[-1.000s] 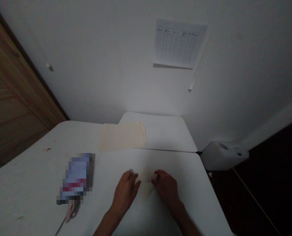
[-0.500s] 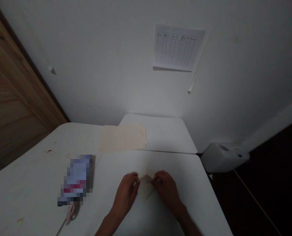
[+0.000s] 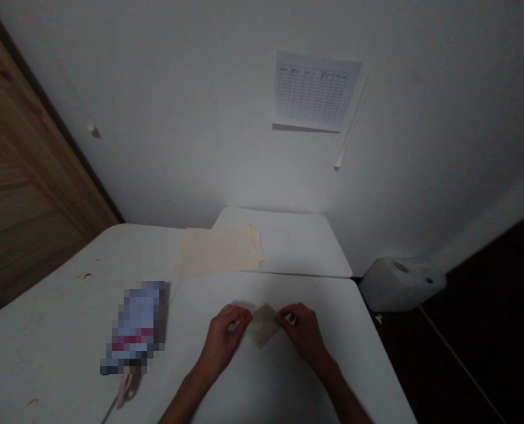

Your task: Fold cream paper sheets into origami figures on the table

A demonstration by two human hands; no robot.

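Note:
A small, thin beige piece, like folded paper or cloth, lies between my hands in a diamond shape; this beige piece (image 3: 262,327) has one corner pointing toward me. My left hand (image 3: 227,327) pinches its left corner between thumb and fingertips. At the opposite corner, my right hand (image 3: 301,325) pinches in the same way. Both hands are low over the white table (image 3: 262,388). Farther back, flat beige sheets (image 3: 220,250) lie across the seam between table tops. Whether the piece is paper or fabric I cannot tell.
A blurred-out blue and pink item (image 3: 136,324) with a pinkish strap lies on the left. Behind the table, a printed chart (image 3: 315,91) hangs on the wall. A white plastic container (image 3: 401,285) stands beyond the right edge, and a wooden door (image 3: 27,147) is at the left.
The beige piece has shifted slightly, and its upper fold looks more opened out. Both hands keep their pinch at its corners. The view has tilted a little.

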